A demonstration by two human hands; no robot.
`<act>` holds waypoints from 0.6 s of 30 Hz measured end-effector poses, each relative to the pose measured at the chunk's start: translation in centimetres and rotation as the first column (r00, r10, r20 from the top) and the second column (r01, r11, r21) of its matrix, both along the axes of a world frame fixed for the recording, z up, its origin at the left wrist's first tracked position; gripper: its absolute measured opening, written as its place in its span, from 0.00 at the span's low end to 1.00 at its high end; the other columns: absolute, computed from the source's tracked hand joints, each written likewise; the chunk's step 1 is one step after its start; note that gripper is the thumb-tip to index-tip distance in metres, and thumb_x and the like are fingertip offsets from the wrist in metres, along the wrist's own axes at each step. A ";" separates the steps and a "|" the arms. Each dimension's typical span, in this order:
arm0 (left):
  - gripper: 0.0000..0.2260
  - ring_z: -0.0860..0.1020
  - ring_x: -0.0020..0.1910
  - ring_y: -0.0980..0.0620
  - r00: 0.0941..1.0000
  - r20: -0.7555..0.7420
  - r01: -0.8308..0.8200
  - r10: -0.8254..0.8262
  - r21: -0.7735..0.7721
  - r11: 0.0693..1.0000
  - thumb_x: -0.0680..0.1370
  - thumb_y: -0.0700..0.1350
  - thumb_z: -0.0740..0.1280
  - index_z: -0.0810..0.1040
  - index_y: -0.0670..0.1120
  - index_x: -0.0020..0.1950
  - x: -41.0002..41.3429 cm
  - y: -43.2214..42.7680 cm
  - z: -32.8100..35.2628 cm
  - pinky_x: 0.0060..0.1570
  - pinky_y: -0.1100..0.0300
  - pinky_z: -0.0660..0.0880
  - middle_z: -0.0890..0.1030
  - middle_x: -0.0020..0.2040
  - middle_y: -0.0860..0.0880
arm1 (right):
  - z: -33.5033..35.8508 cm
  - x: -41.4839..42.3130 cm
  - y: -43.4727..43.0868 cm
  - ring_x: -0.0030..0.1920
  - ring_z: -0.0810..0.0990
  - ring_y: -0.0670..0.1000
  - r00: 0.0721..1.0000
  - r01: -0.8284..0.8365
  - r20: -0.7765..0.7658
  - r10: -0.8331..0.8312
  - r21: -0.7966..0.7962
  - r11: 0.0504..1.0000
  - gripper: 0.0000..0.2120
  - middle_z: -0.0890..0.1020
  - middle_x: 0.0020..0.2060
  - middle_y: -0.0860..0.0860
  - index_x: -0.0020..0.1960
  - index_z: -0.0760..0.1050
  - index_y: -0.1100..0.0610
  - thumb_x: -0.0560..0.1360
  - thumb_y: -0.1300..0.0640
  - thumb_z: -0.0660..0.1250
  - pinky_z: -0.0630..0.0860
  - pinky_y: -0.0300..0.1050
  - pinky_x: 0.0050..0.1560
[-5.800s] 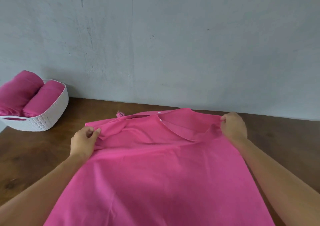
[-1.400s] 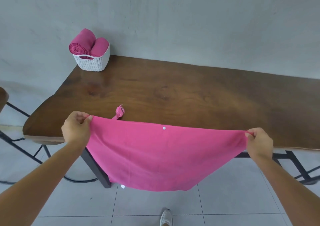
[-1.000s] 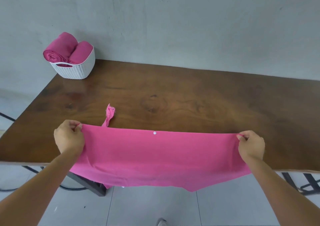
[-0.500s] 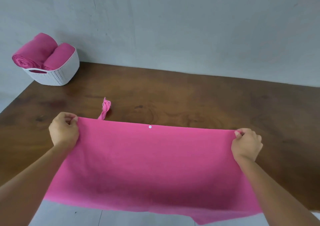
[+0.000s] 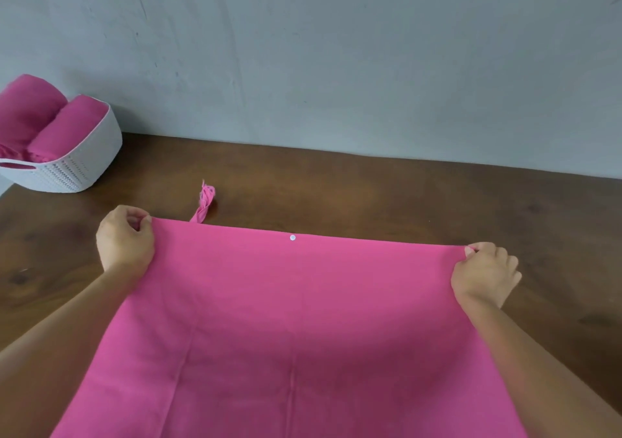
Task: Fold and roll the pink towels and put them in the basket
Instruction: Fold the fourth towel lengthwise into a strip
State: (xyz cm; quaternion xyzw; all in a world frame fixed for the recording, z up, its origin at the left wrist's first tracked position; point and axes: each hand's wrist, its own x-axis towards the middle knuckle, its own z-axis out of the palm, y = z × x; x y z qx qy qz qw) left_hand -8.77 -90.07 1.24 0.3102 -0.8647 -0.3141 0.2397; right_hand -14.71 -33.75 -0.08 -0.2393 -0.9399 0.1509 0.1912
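**Pink towel [image 5: 289,320] spread on the table [image 5: 404,195], held at its two far corners**

The pink towel lies open and nearly flat across the near part of the brown wooden table, and its near end runs out of view at the bottom edge. Its far edge forms an almost straight line between the two hands. The left hand [image 5: 125,242] pinches the far left corner between curled fingers and thumb, with the knuckles turned toward the wall [image 5: 336,50]. The right hand [image 5: 484,274] grasps the far right corner in the same way, its fingers folded over the cloth. Both forearms reach in from the lower corners along the sides of the towel.

A small white snap [image 5: 292,237] sits just inside the far edge, near its middle. A twisted pink strap [image 5: 203,204] sticks out from the far edge, near the left hand, and rests on the bare wood. Faint crease lines run lengthwise through the cloth.

A white basket [image 5: 80,165] stands at the far left of the table, close to the grey wall and well apart from the spread towel. Two rolled towels [image 5: 64,124] lie in it side by side, and both rise above its rim.
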 end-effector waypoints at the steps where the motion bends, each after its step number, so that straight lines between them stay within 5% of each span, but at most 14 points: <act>1: 0.02 0.78 0.49 0.44 1.000 0.004 0.007 -0.007 -0.003 1.000 0.78 0.40 0.66 0.79 0.44 0.49 -0.9 -0.1 -0.1 0.51 0.50 0.72 0.81 0.47 0.45 | -0.1 -0.8 0.0 0.58 0.71 0.64 1.000 0.005 -0.003 -0.005 0.007 1.000 0.07 0.79 0.53 0.62 0.55 0.78 0.60 0.79 0.62 0.64 0.65 0.59 0.60; 18: 0.06 0.77 0.49 0.46 0.998 -0.016 -0.059 0.060 0.077 0.995 0.79 0.42 0.69 0.79 0.43 0.54 -14.9 -1.7 0.5 0.50 0.52 0.72 0.80 0.48 0.45 | -0.3 -15.5 -1.8 0.58 0.72 0.65 1.000 -0.002 -0.014 0.003 0.058 0.998 0.08 0.78 0.53 0.63 0.55 0.78 0.62 0.79 0.60 0.64 0.67 0.59 0.58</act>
